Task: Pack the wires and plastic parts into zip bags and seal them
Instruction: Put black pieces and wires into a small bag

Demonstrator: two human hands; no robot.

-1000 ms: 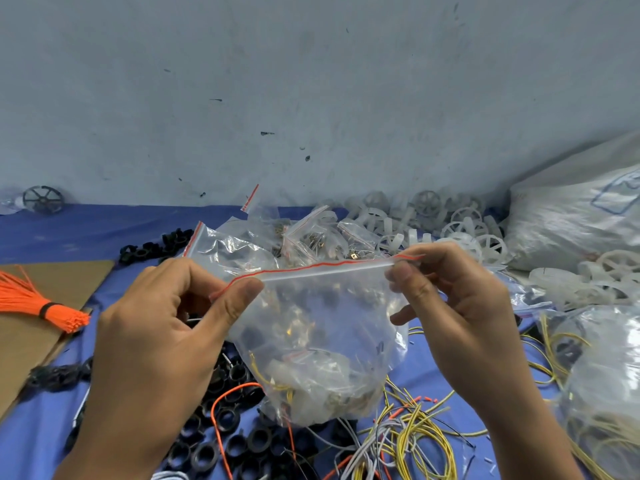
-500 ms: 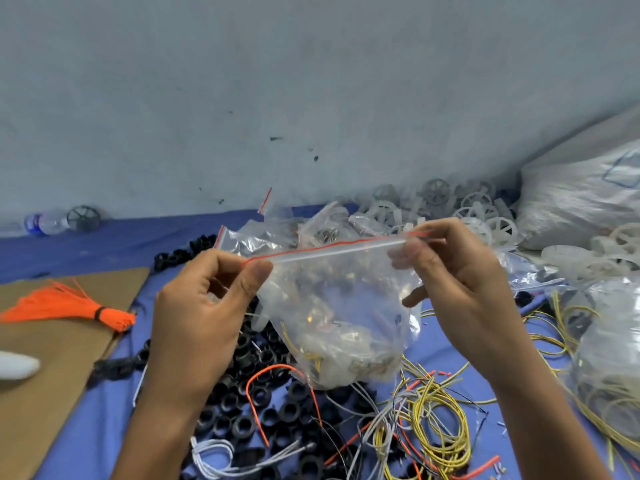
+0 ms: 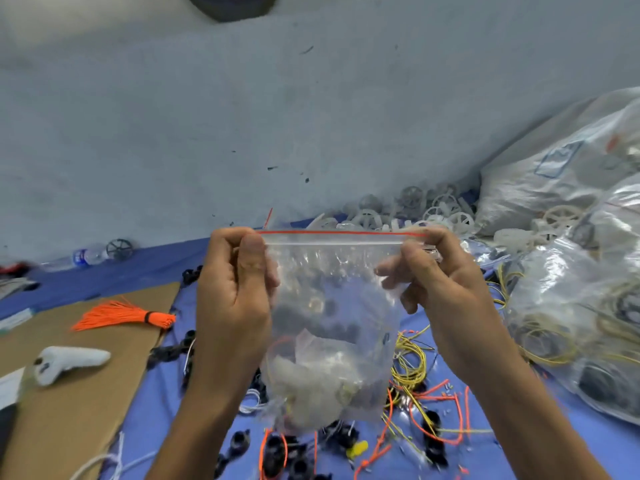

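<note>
A clear zip bag (image 3: 332, 306) with a red strip along its top hangs in front of me, stretched flat between both hands. Inside it lie wires and pale plastic parts, bunched at the bottom. My left hand (image 3: 235, 296) pinches the bag's top left corner between thumb and fingers. My right hand (image 3: 440, 282) pinches the top right corner. Loose yellow wires (image 3: 410, 362) and orange wires (image 3: 433, 420) lie on the blue sheet (image 3: 159, 403) below. Black plastic rings (image 3: 277, 455) are scattered under the bag.
White plastic wheels (image 3: 415, 213) pile against the grey wall. Large filled bags (image 3: 581, 306) crowd the right side. On the left a cardboard sheet (image 3: 69, 403) carries an orange tassel bundle (image 3: 124, 315) and a white controller (image 3: 69, 362). A water bottle (image 3: 83, 256) lies by the wall.
Both hands have lifted the bag and pulled its top edge straight and level. The view has tilted up and shifted, showing more wall and the controller at the left.
</note>
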